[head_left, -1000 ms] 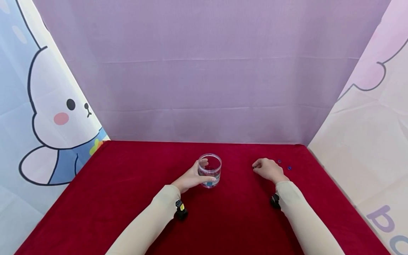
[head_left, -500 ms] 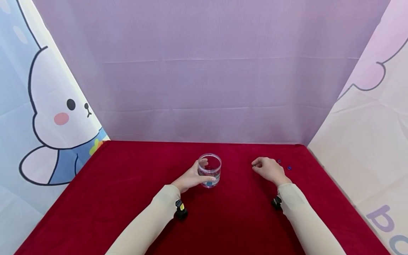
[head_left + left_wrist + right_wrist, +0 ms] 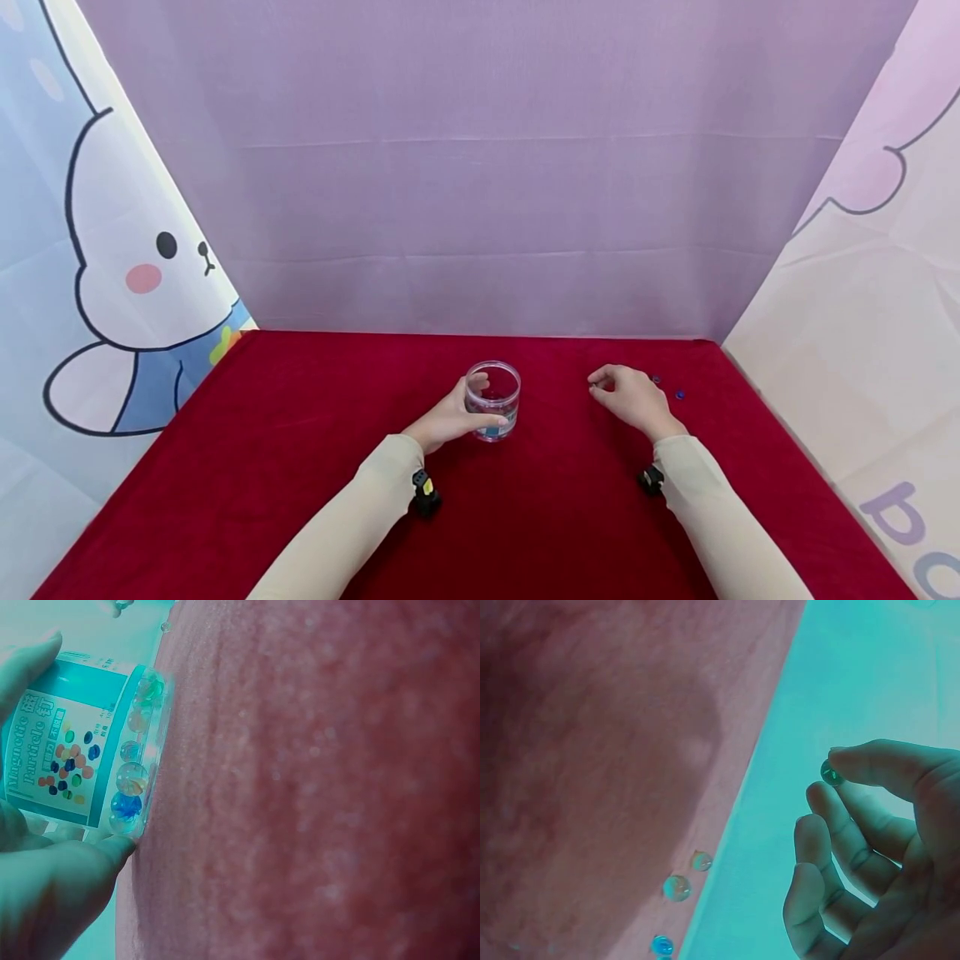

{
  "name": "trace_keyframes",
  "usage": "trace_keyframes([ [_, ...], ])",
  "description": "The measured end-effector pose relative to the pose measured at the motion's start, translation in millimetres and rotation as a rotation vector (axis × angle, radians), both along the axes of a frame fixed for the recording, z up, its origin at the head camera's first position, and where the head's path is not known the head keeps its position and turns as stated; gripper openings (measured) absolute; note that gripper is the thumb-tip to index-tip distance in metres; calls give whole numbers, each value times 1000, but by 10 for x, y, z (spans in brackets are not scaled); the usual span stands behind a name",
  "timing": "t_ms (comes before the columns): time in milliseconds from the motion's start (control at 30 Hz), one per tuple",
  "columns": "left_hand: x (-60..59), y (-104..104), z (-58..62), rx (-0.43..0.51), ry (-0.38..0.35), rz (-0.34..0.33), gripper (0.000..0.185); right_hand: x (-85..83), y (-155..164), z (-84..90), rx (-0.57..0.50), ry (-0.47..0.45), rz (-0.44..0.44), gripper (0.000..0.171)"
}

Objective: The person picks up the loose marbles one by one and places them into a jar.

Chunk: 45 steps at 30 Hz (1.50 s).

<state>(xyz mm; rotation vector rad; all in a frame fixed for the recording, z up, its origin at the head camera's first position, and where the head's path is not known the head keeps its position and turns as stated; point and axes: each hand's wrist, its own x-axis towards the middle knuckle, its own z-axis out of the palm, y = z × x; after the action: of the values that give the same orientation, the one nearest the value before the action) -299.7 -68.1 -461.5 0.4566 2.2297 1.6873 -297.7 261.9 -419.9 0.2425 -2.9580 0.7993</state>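
Fingers [image 3: 832, 811] on the right hand [image 3: 633, 402] are pinching a small green marble [image 3: 832, 773] near the thumb tip; left hand [image 3: 453, 414] is curled round the clear jar [image 3: 513, 407], beads inside [image 3: 132, 778]. Loose marbles [image 3: 677, 888] sit on the red surface [image 3: 555, 508].

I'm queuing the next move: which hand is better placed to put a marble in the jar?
Right, I'd judge: the right hand pinches a small marble, while the left hand is occupied gripping the open-topped jar.

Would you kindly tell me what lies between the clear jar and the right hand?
In the head view, only bare red cloth shows between the clear jar and the right hand; the small blue ball lies to that hand's right.
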Motion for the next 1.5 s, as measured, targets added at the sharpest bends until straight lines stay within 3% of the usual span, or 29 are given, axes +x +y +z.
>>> trace_keyframes([
  [600, 4, 5, -1, 2, -8, -3, 97, 99, -260, 126, -55, 134, 47, 22],
  [933, -30, 8, -61, -4, -3, 1, 97, 153, -486, 206, -76, 172, 80, 21],
  [1500, -20, 7, -57, -4, -20, 4, 98, 215, -888, 259, -165, 246, 178, 25],
])
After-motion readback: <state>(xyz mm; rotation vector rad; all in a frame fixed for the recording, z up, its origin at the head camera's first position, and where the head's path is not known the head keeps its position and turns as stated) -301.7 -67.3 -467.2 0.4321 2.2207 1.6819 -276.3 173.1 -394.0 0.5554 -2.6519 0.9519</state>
